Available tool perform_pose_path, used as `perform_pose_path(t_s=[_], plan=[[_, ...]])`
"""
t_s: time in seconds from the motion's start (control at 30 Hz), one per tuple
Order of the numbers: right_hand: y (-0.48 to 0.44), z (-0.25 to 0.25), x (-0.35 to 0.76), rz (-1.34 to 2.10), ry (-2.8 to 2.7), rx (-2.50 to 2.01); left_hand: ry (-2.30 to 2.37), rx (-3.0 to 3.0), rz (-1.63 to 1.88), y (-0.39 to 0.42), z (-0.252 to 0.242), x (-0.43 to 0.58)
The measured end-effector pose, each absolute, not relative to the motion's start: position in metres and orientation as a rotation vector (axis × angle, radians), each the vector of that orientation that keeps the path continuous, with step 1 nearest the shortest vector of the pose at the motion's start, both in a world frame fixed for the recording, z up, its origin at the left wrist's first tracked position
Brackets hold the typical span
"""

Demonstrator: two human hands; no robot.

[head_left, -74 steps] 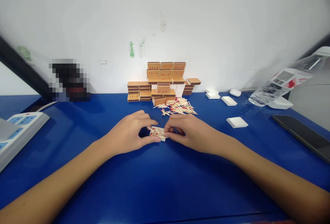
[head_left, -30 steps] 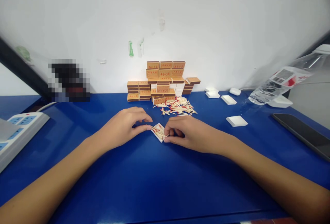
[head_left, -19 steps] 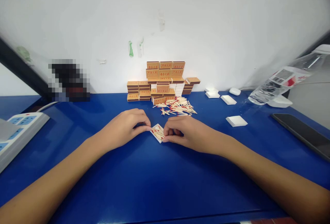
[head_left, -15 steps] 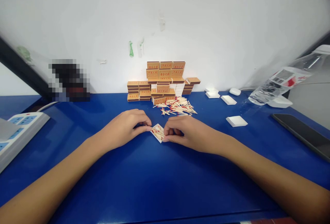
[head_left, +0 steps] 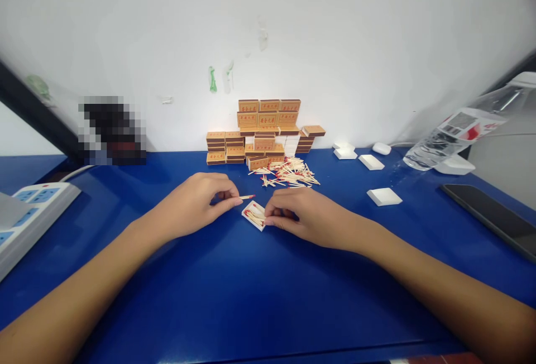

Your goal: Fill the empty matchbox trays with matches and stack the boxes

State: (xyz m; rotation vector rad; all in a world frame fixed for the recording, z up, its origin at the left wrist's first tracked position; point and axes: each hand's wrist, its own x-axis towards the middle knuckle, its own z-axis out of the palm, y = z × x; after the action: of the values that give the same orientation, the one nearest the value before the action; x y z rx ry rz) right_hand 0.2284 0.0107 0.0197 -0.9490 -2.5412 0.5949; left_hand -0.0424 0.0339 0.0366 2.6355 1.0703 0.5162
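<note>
Several “安全火柴” matchboxes (head_left: 268, 119), left fingers (head_left: 228, 204) tight round one match (head_left: 248, 197), right fingers (head_left: 277, 221) tight on white tray (head_left: 252, 223).

Scuffed whitish wall (head_left: 355, 40), green mark (head_left: 213, 80); glossy blue tabletop (head_left: 251, 297) below.

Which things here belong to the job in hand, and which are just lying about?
Likely part of the job:
single match, pinched in the left hand
white tray of matches, right hand at its corner
loose match pile
stacked matchboxes
other white trays

Apparently just lying about:
plastic bottle
phone
power strip
</note>
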Motion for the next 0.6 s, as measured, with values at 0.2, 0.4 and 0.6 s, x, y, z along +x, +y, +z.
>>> perform_pose_path(t_s=[0.2,0.4,0.6], plan=[[0.01,0.017,0.224,0.592,-2.491,-1.035,1.064,2.601,0.724,0.03,0.028,-0.034],[0.01,0.017,0.225,0.571,-2.495,-1.044,1.051,2.447,0.796,0.024,0.02,-0.023],[0.01,0.019,0.226,0.561,-2.532,-0.979,1.105,2.44,0.772,0.022,0.016,-0.021]])
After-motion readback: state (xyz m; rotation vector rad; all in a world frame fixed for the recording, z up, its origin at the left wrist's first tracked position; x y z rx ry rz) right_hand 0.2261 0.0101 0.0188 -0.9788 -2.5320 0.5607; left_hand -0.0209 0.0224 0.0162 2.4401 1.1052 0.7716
